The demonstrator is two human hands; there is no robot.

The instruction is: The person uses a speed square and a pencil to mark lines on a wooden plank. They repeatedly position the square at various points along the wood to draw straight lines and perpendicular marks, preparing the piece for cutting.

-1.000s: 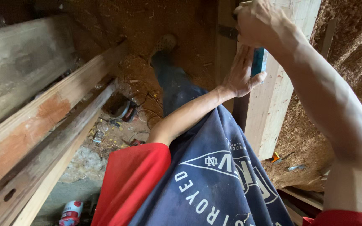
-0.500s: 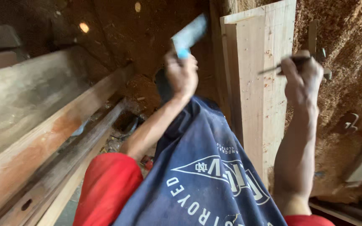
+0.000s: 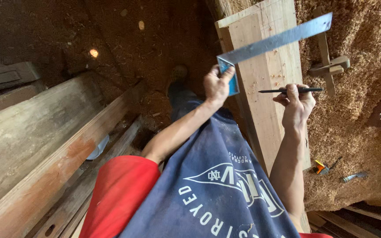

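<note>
Two hands are up over the pale timber beam point(image 3: 265, 88), each closed on a tool. The left hand point(image 3: 217, 83) has its fingers point(image 3: 226, 76) wrapped tight around the blue stock of a try square point(image 3: 274, 42), whose long steel blade runs up and to the right, held in the air above the beam's far end. The right hand point(image 3: 297, 102) pinches a thin dark pencil point(image 3: 287, 90) between thumb and fingertips, lying level just above the beam's right edge. The square looks stiff and light, with hard metal edges; the thick blue stock is likely the sound place to grip, since the thin blade would probably twist in the hand. The pencil is light and may snap if squeezed hard. The beam looks heavy and rough. Further right, sawdust point(image 3: 362, 145) covers the floor, with a wooden marking gauge point(image 3: 329, 66) and a small orange tool point(image 3: 319, 166) lying in it. Left, old weathered planks point(image 3: 45, 154) run near to far.
</note>
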